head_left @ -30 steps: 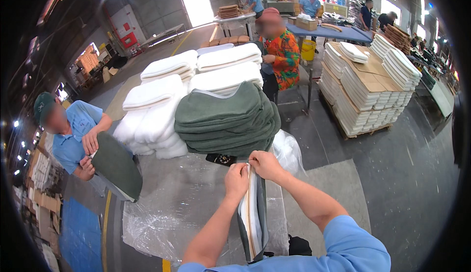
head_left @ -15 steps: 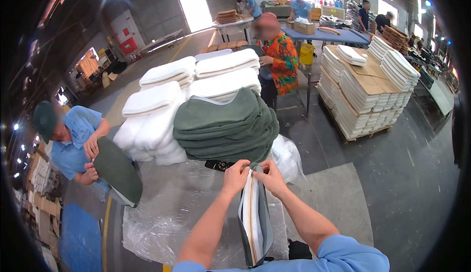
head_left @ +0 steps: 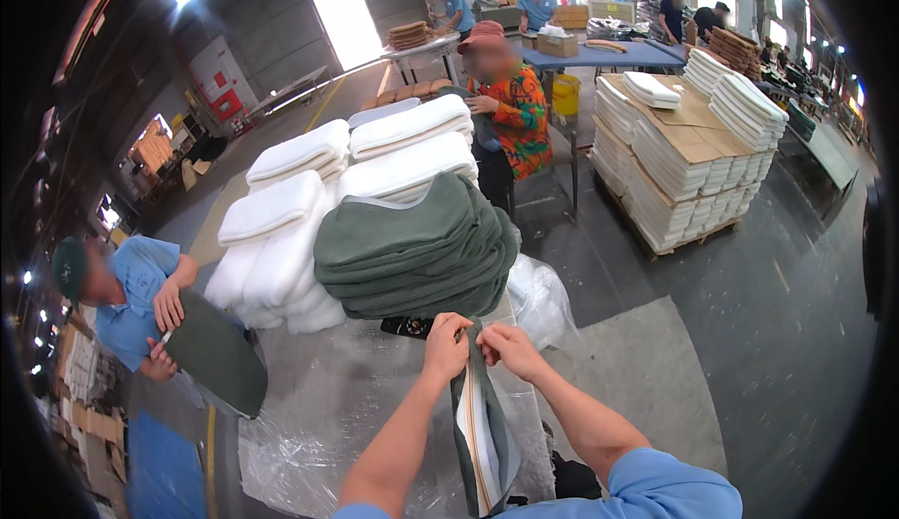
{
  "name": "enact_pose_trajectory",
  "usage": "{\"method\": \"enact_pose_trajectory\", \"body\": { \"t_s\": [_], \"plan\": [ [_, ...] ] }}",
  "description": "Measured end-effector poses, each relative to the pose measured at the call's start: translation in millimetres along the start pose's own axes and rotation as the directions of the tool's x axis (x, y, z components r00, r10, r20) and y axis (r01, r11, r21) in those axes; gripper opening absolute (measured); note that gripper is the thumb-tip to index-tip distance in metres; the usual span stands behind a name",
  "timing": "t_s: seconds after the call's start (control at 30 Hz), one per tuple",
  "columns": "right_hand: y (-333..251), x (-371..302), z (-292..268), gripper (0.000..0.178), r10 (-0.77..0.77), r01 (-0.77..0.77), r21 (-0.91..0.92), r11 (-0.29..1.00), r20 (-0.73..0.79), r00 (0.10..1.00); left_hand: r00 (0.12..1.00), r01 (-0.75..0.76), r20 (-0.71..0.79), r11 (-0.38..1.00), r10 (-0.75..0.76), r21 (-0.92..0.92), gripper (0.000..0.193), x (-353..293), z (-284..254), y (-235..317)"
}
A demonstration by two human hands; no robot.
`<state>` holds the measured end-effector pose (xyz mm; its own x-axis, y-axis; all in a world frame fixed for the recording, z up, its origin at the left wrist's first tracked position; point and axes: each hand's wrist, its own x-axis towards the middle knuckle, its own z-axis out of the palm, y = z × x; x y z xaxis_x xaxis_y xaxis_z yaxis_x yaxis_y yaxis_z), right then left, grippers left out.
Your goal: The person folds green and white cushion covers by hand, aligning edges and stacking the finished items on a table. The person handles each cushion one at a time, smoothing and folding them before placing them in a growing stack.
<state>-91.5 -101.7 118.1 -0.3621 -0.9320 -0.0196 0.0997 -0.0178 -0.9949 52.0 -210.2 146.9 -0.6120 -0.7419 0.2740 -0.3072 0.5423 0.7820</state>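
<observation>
A dark green cushion cover [head_left: 507, 425] stands on edge in front of me, its long opening facing up. White filling [head_left: 465, 420] shows inside, beside a strip with tan lines like zipper tape [head_left: 474, 435]. My left hand [head_left: 448, 349] pinches the cover's far end from the left. Opposite it, my right hand [head_left: 511, 350] has its fingers curled and its fingertips pinched at the right edge of the same end. Whether a zipper pull is between those fingertips is too small to tell. Just beyond my hands lies a pile of green covers [head_left: 412, 248].
White cushion pads [head_left: 272, 205] are stacked behind the pile on the plastic-wrapped table [head_left: 318, 425]. At left a person [head_left: 140, 285] holds a green cushion [head_left: 213, 350]; another in a bright patterned shirt [head_left: 520, 112] sits beyond. A loaded pallet [head_left: 679, 159] stands at right.
My right hand has shifted slightly off the cover's tip to its right edge, its fingers more curled. The cover's far end looks narrower. The whole view has turned a little.
</observation>
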Motion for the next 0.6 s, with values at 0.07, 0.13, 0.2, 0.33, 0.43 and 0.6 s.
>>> {"method": "enact_pose_trajectory", "body": {
  "t_s": [0.07, 0.13, 0.2, 0.33, 0.43, 0.6],
  "plan": [
    [10.2, 11.1, 5.8, 0.034, 0.071, -0.050, 0.409, 0.911, -0.037, 0.997, 0.999, 0.001, -0.041, 1.000, -0.001, -0.012, 0.013, -2.7, -2.4, -8.9],
    [28.7, 28.0, -9.2, 0.035, -0.003, 0.076, 0.364, 0.928, -0.196, 0.981, 1.000, -0.004, -0.018, 1.000, 0.003, -0.029, 0.011, 0.3, 14.7, 4.5],
    [42.3, 42.4, 0.6, 0.035, 0.038, 0.076, 0.393, 0.916, -0.272, 0.962, 0.998, -0.026, -0.065, 0.999, 0.024, -0.036, 0.012, -1.9, 20.9, 8.3],
    [56.8, 55.8, 16.5, 0.035, -0.035, 0.094, 0.480, 0.872, -0.130, 0.991, 0.992, -0.036, -0.123, 0.999, 0.034, -0.014, 0.011, -6.3, 22.5, 9.0],
    [57.4, 57.0, 23.1, 0.039, -0.041, 0.079, 0.415, 0.907, -0.099, 0.994, 0.992, 0.019, -0.127, 0.999, -0.023, -0.033, 0.011, -17.7, 21.4, 7.4],
    [50.5, 62.4, 31.7, 0.046, -0.014, 0.020, 0.251, 0.968, -0.028, 1.000, 0.979, 0.096, -0.176, 0.993, -0.108, -0.076, 0.006, -25.5, 21.9, 2.1]
  ]
}}
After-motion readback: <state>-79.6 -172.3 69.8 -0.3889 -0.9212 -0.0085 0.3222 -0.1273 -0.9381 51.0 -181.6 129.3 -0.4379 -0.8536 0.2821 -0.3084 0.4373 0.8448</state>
